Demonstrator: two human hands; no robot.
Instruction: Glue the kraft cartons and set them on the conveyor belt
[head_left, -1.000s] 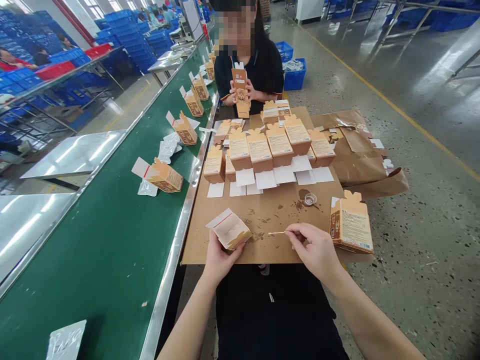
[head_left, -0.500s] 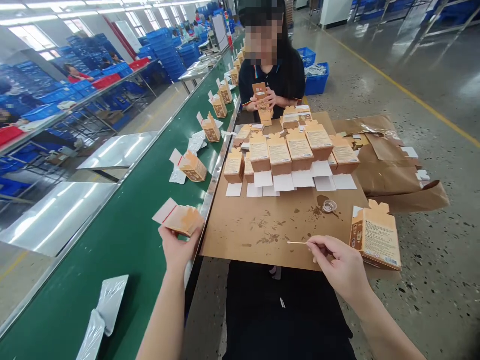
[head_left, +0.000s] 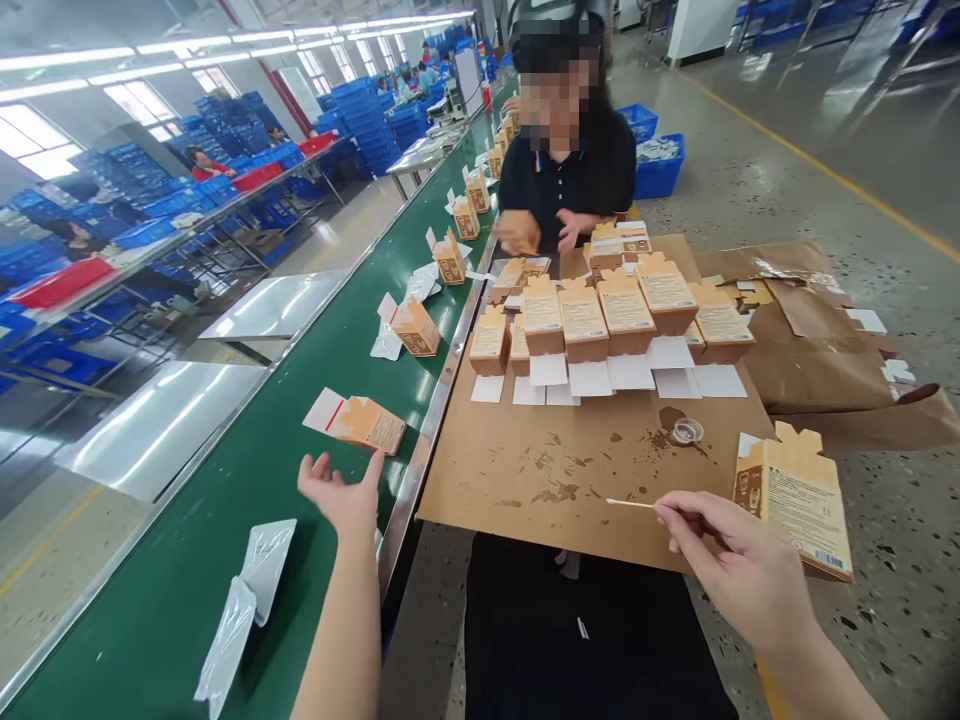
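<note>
My left hand (head_left: 341, 492) is open over the green conveyor belt (head_left: 176, 480), its fingers apart just below an orange-brown carton (head_left: 371, 424). That carton lies tilted on the belt with its white flap raised. Between the thumb and fingers of my right hand (head_left: 731, 560) is a cotton swab (head_left: 630, 503), its tip pointing left above the cardboard sheet (head_left: 480, 480). A small clear dish (head_left: 687, 431) sits on the cardboard among wet brown spots. Right of my right hand stands a single carton (head_left: 802, 495) with its top flap up.
Several cartons (head_left: 585, 322) are grouped at the back of the cardboard. Silver pouches (head_left: 251, 590) lie on the belt at the near left, and more cartons line it farther up. Across the table a co-worker (head_left: 566, 170) handles a carton. Brown wrapping paper (head_left: 817, 350) lies at the right.
My left hand has let go of the carton, which now rests on the belt, and its fingers have spread. My right hand still holds the cotton swab. The co-worker's hands have moved apart.
</note>
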